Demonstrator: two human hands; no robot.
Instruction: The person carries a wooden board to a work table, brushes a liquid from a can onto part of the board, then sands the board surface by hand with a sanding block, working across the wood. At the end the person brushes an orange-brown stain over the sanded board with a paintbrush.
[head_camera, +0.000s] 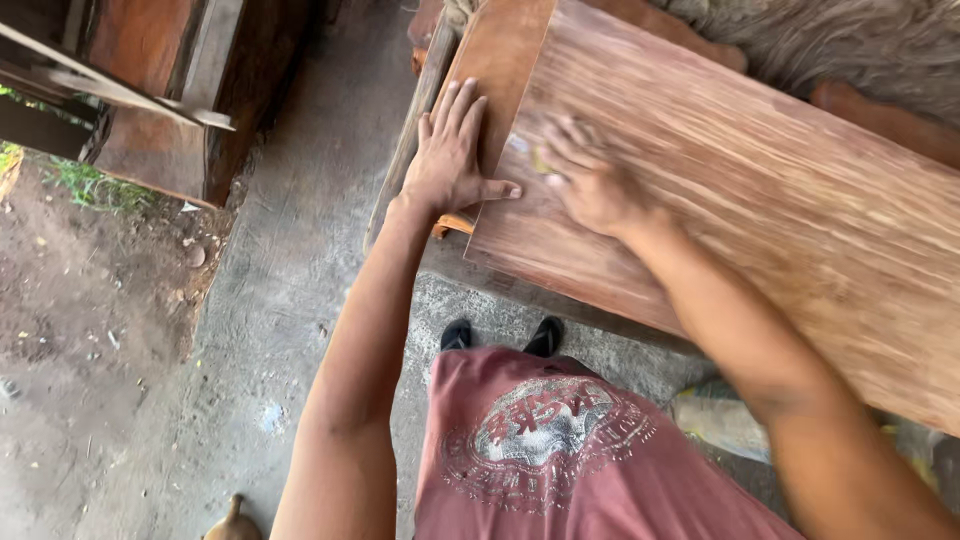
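Two hands on the broad reddish-brown wooden board (720, 190): your left hand (450, 160) lies flat, released, at ten o'clock; right hand (590, 180) blurs, grip unclear. Looks heavy and stiff, so grab the edges.

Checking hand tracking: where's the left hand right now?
In the head view, the left hand lies flat, fingers spread, on the near left end of the wooden board, just left of the blurred right hand.
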